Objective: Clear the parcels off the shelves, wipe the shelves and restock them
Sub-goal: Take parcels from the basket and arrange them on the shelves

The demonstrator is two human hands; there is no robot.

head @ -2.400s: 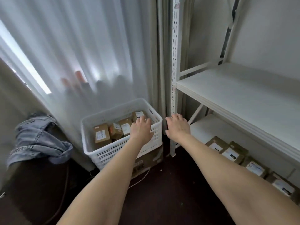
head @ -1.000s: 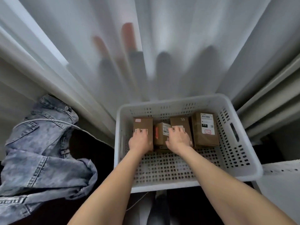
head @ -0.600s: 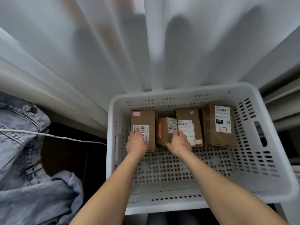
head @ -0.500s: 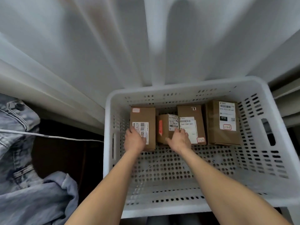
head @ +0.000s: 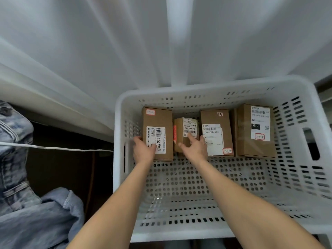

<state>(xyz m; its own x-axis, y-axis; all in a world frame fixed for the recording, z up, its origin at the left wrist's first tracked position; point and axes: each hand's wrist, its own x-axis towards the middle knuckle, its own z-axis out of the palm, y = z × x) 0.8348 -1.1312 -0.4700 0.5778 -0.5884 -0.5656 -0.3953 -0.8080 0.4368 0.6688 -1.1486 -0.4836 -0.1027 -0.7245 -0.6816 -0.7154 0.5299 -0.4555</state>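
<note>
Both grips have shifted left. The left grip [head: 143, 150] now wraps the near left corner of the leftmost parcel [head: 158, 121], with fingers down its side and thumb on its white barcode label. The right grip [head: 195, 148] has come from the third parcel's [head: 215, 117] edge onto the small parcel [head: 186, 125]. Its index finger lies straight on the label and its thumb is on the near face; I cannot tell whether it clamps. Four brown, white-labelled cardboard parcels line the far wall of the white perforated basket [head: 233, 229]. The third parcel sits just right of the right grip, with the fourth parcel [head: 255, 148] beyond it. A curtain [head: 125, 51] hangs behind the basket. A denim garment [head: 36, 221] and a white cord [head: 62, 149] lie left of the left grip.
</note>
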